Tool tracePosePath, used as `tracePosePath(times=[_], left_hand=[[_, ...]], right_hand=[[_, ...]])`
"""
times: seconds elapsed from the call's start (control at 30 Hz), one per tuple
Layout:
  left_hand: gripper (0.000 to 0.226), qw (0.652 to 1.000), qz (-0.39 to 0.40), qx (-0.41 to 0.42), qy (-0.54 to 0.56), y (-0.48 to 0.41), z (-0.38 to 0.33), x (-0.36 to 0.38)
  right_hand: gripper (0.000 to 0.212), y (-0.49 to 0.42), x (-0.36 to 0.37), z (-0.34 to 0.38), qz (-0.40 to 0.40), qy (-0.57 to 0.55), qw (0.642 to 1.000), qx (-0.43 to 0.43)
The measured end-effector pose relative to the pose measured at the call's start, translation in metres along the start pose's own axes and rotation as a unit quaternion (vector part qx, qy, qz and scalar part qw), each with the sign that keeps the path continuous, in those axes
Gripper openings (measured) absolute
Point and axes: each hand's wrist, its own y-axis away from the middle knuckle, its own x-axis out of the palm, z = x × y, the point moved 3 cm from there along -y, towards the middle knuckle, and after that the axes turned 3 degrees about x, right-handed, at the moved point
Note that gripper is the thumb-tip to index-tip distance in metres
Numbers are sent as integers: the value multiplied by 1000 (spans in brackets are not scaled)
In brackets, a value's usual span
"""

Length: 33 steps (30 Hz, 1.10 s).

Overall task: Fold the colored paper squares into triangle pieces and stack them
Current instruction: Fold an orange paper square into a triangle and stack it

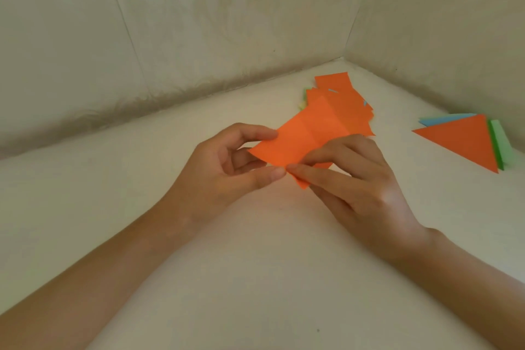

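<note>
Paper in left hand, right hand

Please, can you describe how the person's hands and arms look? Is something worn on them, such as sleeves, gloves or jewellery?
The left hand and right hand are bare: no gloves, and no rings to be seen. The left forearm and right forearm are bare too, up to the picture's edge: no sleeve, watch or bracelet in view. The nails that show look short and unpainted.
</note>
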Motion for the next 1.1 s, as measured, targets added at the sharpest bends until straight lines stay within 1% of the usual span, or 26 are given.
tracePosePath(times=[0.07, 0.13, 0.23, 0.27, 0.33, 0.4, 0.5, 0.57, 0.63, 0.7, 0.77, 0.83, 0.87, 1.03, 1.1], left_hand=[[38, 1000, 3, 9, -7, 1, -2, 0], [32, 1000, 7, 4, -14, 2, -3, 2], [22, 999, 9, 9, -41, 3, -2, 3], [19, 998, 14, 19, -63, 3, -1, 4], [15, 992, 26, 40, -117, 4, 0, 5], [19, 986, 37, 59, -151, 5, 0, 7], [28, 982, 49, 78, -167, 8, -2, 8], [32, 981, 49, 85, -165, 8, -4, 8], [36, 985, 41, 81, -148, 7, -4, 8], [41, 994, 20, 40, -98, 5, -3, 8], [34, 998, 4, -6, -56, 3, -1, 7], [25, 999, -1, -17, -44, 1, 0, 7], [22, 999, -3, -15, -43, 1, 0, 7], [18, 999, -9, -3, -47, 2, -3, 9], [17, 999, -13, 0, -45, 2, -3, 9]], right_hand=[[23, -2, -1, 0, 2, -30, 999, 34], [29, -4, -4, -4, -7, -68, 993, 98], [30, -3, -5, -8, -16, -63, 982, 176], [28, -3, -5, -8, -12, -56, 982, 182], [22, -4, -4, -6, 3, -43, 986, 163], [19, -5, -2, -4, 22, -47, 990, 132], [22, -4, 1, -6, 48, -83, 987, 126], [25, -3, 1, -7, 40, -94, 986, 130], [24, -4, -2, -7, 12, -96, 986, 136], [22, -4, -7, -7, -18, -103, 985, 140], [17, -4, -10, -7, -34, -115, 982, 149], [12, -3, -10, -6, -31, -140, 975, 168], [14, -3, -9, -5, -29, -150, 972, 180], [35, -2, -7, -8, 11, -213, 938, 273], [25, -3, -4, -10, 39, -208, 939, 273]])
